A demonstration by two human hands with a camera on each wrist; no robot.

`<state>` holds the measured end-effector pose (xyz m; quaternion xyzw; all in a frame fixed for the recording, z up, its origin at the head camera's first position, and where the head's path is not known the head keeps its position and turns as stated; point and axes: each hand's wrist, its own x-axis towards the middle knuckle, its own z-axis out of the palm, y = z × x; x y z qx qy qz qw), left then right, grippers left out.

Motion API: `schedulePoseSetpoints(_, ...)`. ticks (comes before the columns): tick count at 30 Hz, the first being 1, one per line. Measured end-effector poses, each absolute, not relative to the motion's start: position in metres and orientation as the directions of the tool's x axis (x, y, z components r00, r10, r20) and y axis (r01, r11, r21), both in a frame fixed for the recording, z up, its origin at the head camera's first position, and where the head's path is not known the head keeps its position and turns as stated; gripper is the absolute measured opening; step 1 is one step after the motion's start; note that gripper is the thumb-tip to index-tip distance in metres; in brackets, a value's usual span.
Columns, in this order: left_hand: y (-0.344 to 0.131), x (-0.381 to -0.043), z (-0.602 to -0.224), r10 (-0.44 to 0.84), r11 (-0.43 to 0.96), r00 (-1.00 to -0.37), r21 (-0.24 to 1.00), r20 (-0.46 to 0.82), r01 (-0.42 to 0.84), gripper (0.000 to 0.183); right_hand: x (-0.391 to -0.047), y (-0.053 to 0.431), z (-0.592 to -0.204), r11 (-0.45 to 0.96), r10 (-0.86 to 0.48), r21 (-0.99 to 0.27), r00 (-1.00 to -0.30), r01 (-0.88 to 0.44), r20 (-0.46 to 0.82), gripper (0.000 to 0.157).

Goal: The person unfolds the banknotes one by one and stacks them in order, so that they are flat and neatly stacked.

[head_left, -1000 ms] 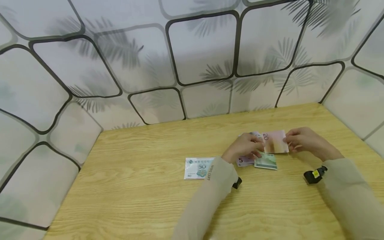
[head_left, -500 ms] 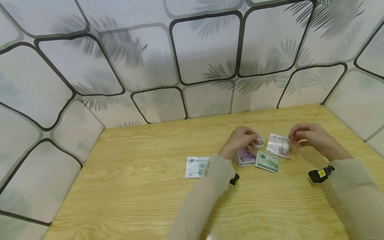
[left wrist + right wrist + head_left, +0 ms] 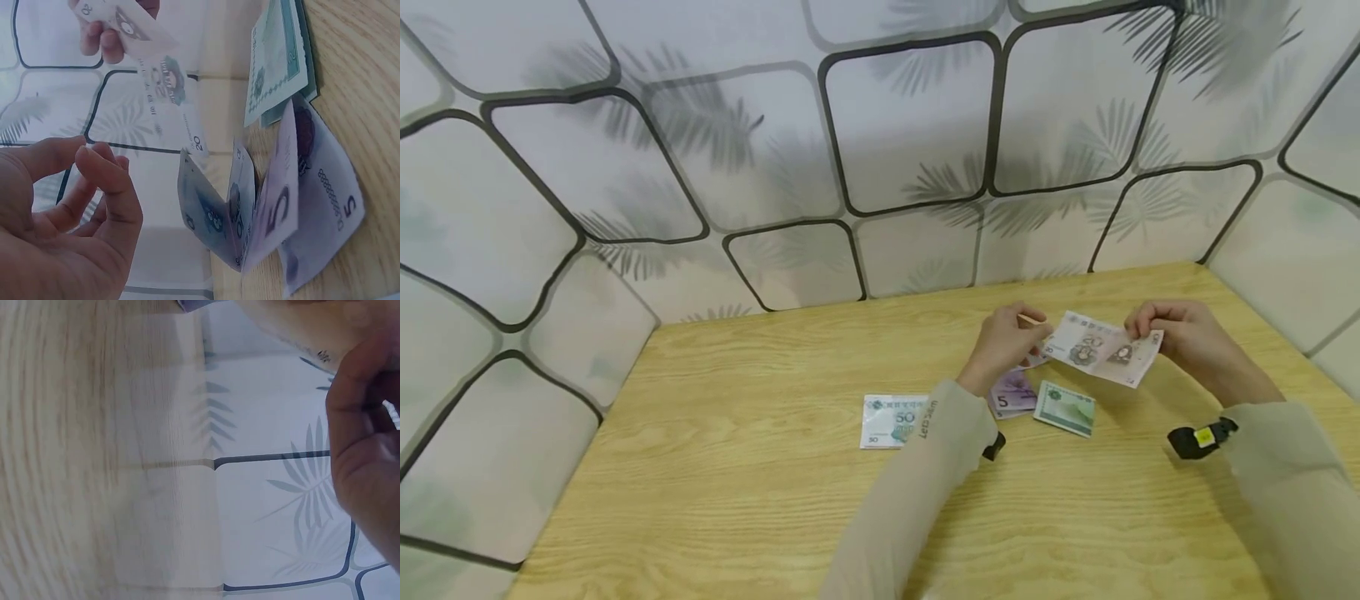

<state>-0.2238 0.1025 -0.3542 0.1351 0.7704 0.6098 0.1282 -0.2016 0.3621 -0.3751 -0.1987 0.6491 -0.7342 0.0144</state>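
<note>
My right hand (image 3: pixel 1187 342) pinches a pale pinkish-brown 20 banknote (image 3: pixel 1101 354) near its right end. The note hangs unfolded and tilted, with a crease across its middle. In the left wrist view, the note's lower end hangs apart from my left hand (image 3: pixel 75 219). That hand's fingers are loosely bent, thumb tip close to the index fingertip, with nothing between them. Below it a folded bluish banknote (image 3: pixel 212 219) stands partly unfolded against a folded purple 5 banknote (image 3: pixel 328 206). A folded green banknote (image 3: pixel 1066 408) lies to the right of the purple one.
A pale blue-green 50 banknote (image 3: pixel 887 421) lies left of the others, partly covered by my left sleeve (image 3: pixel 917 467). The wooden table (image 3: pixel 737 500) meets a patterned wall covering (image 3: pixel 917 125) at the back and sides.
The 20 banknote has gone from folded to opened out, turned over and raised in my right hand. My left hand has come off the notes. The green note has turned slightly.
</note>
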Motion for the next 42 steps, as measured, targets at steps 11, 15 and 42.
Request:
schedulePoseSetpoints(11,0.100,-0.228,-0.358,0.428,0.158,-0.902,0.987,-0.051,0.019,0.021,-0.213,0.361,-0.375,-0.555,-0.511,-0.768,-0.597,-0.320,0.619,0.054)
schedulePoseSetpoints(15,0.097,-0.230,-0.360,0.459,0.124,-0.888,0.992,-0.037,0.023,0.024,-0.212,0.359,-0.373,-0.587,-0.526,-0.762,-0.586,-0.274,0.616,0.060)
schedulePoseSetpoints(42,0.024,-0.241,-0.363,0.279,0.017,-0.960,0.999,0.028,0.034,0.020,-0.205,0.325,-0.378,-0.098,-0.351,-0.989,-0.927,-0.108,0.136,0.031)
